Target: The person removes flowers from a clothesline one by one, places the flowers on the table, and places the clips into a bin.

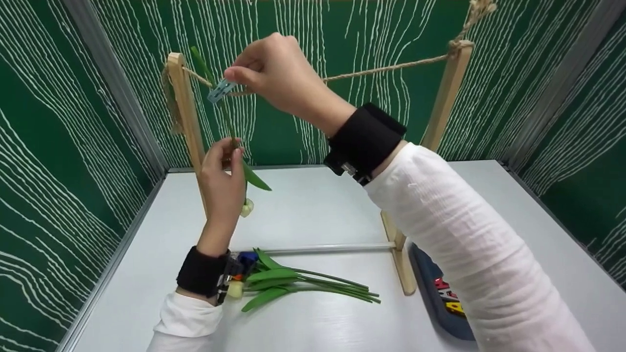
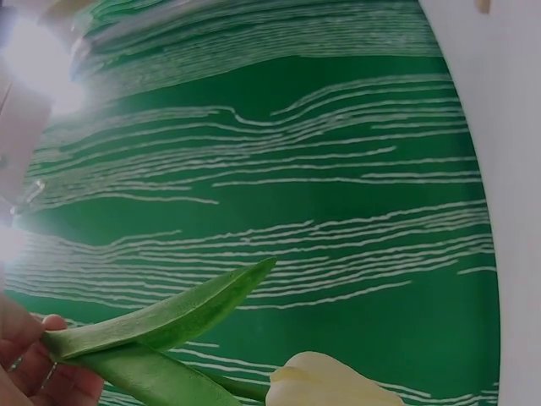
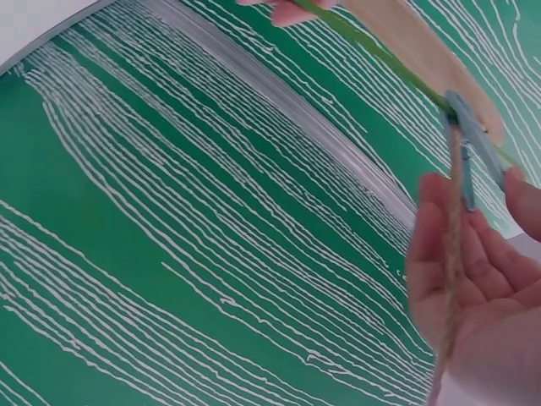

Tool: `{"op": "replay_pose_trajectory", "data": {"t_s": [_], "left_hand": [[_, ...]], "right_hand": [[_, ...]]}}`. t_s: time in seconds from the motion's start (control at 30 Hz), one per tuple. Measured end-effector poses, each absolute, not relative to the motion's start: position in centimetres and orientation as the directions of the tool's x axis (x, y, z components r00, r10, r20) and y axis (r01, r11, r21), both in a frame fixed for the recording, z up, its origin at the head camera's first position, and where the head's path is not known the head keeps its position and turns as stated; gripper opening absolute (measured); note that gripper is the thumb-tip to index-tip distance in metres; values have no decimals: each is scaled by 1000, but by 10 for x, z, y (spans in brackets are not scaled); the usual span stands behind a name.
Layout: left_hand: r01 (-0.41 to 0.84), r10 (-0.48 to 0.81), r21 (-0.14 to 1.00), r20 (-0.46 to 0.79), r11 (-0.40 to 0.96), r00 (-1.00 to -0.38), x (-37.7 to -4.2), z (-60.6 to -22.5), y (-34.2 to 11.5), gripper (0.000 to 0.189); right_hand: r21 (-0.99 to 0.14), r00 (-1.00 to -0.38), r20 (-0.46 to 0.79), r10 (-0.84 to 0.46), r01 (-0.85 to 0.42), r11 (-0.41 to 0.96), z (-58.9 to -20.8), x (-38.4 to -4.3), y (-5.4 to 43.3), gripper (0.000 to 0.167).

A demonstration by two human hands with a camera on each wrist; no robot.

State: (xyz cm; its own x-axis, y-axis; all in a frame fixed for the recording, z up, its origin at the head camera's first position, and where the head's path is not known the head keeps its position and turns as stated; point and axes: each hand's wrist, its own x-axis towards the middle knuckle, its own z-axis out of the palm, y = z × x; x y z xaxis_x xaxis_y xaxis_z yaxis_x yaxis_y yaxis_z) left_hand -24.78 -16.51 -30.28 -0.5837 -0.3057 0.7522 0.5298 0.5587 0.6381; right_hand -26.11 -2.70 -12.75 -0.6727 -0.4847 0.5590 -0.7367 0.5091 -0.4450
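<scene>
My right hand [image 1: 288, 73] pinches a light blue clothespin [image 1: 221, 91] at the rope [image 1: 386, 70], near the left wooden post [image 1: 185, 105]. The right wrist view shows the clothespin's jaws around the rope and a green stem [image 3: 372, 46]. Below it, my left hand [image 1: 222, 178] grips the stem of a white artificial tulip [image 1: 247, 208], whose bloom hangs downward. A green leaf [image 1: 257, 181] sticks out beside the left fingers. In the left wrist view the pale bloom [image 2: 325, 385] and leaves show close up. Whether the jaws fully clamp the stem, I cannot tell.
Several more artificial tulips [image 1: 279, 278] lie on the white table [image 1: 323, 322], blooms to the left. A dark blue tray [image 1: 430, 293] with red, silver and yellow clothespins is partly hidden by my right sleeve. The right wooden post [image 1: 447, 95] holds the rope's other end.
</scene>
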Motion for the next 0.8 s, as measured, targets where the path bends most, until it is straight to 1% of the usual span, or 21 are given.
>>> {"op": "replay_pose_trajectory", "data": {"t_s": [0.17, 0.23, 0.3, 0.4, 0.47, 0.57, 0.63, 0.7, 0.8], "left_hand": [[543, -303, 629, 762, 556, -572, -246, -305, -165, 18], [544, -306, 624, 767, 561, -564, -245, -306, -165, 18], [547, -300, 617, 772, 566, -561, -244, -306, -164, 17], [557, -286, 610, 776, 563, -562, -243, -304, -162, 18], [567, -279, 607, 779, 556, -561, -242, -304, -161, 17], [575, -272, 602, 784, 554, -559, -242, -305, -159, 17], [579, -259, 590, 791, 563, -554, -241, -307, -159, 16], [582, -238, 572, 800, 578, -550, -239, -309, -158, 16], [591, -194, 542, 813, 598, -549, -234, -310, -157, 16]], "right_hand": [[-379, -605, 641, -473, -785, 490, -132, -259, -25, 24], [-324, -553, 686, -473, -814, 482, -133, -259, -24, 24], [-282, -517, 719, -464, -828, 485, -132, -259, -23, 24], [-243, -481, 759, -439, -834, 495, -128, -261, -19, 24], [-253, -486, 765, -423, -830, 497, -125, -263, -17, 25], [-246, -447, 794, -412, -856, 455, -121, -268, -10, 27], [-266, -433, 810, -397, -873, 409, -118, -271, -4, 26], [-269, -390, 838, -381, -904, 334, -115, -274, 7, 26], [-290, -370, 865, -340, -920, 262, -108, -276, 28, 24]]}}
